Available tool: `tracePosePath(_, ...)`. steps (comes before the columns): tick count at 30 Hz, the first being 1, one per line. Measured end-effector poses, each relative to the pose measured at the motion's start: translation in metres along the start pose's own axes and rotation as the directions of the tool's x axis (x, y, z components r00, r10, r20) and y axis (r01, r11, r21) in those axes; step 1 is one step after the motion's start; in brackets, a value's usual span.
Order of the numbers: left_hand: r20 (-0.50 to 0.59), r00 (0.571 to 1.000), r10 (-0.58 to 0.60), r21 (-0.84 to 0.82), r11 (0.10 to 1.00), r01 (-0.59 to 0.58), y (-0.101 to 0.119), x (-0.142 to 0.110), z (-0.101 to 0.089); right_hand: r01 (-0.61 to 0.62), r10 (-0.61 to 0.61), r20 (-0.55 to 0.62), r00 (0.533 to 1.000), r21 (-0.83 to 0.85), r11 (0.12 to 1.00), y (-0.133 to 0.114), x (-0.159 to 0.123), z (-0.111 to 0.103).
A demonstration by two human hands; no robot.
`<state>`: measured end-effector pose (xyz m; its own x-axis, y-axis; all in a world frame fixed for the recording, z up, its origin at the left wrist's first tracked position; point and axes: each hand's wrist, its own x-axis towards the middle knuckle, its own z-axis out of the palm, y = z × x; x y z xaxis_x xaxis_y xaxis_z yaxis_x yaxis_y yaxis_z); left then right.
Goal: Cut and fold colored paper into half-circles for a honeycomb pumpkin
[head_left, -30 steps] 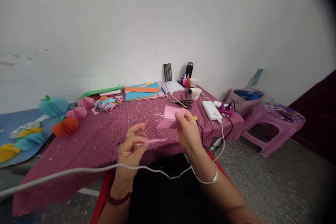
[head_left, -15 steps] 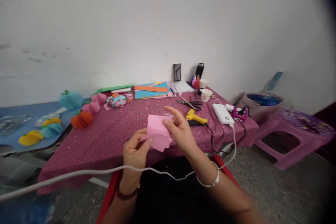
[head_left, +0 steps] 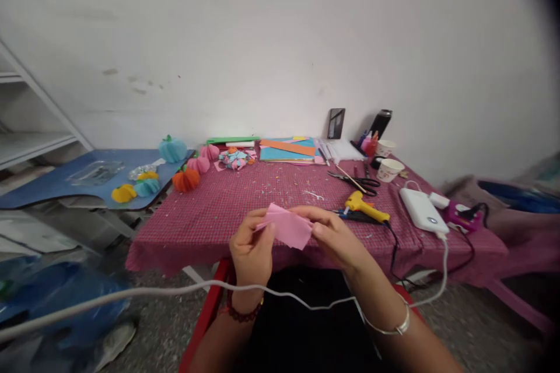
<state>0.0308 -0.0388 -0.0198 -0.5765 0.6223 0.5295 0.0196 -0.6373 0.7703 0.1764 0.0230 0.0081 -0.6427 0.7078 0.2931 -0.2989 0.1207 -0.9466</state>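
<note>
Both my hands hold a folded pink paper piece (head_left: 289,228) just in front of the near edge of the table covered with a red checked cloth (head_left: 245,198). My left hand (head_left: 251,250) pinches its left end, fingers closed. My right hand (head_left: 336,239) grips its right side, fingers closed. A white cable (head_left: 175,291) runs across below my wrists.
On the table lie a yellow glue gun (head_left: 365,207), black scissors (head_left: 356,180), a white power bank (head_left: 422,210), paper cups (head_left: 388,169), stacked coloured paper (head_left: 286,150) and paper pumpkins (head_left: 186,179). A blue board (head_left: 79,178) with more paper shapes sits at the left.
The view has swung to the left. My hands have come together: the left hand, which held a thin pink strip, now grips the pink paper along with the right hand.
</note>
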Motion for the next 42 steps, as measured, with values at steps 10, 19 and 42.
tracePosePath(10, 0.06, 0.97, -0.237, -0.229, 0.942, 0.244, 0.005, -0.003, 0.016, 0.123, -0.15, -0.154, 0.977, -0.173, 0.977, -0.003, 0.0, 0.009)
tracePosePath(19, 0.181, 0.961, -0.211, 0.355, 0.925, 0.136, -0.03, 0.025, 0.002, 0.06, -0.098, -0.149, 0.984, -0.24, 0.969, 0.015, 0.017, 0.0)
tracePosePath(42, 0.332, 0.892, -0.306, 0.328, 0.925, 0.195, -0.145, 0.067, -0.005, 0.058, -0.144, -0.361, 0.921, -0.239, 0.969, 0.123, 0.098, -0.037)
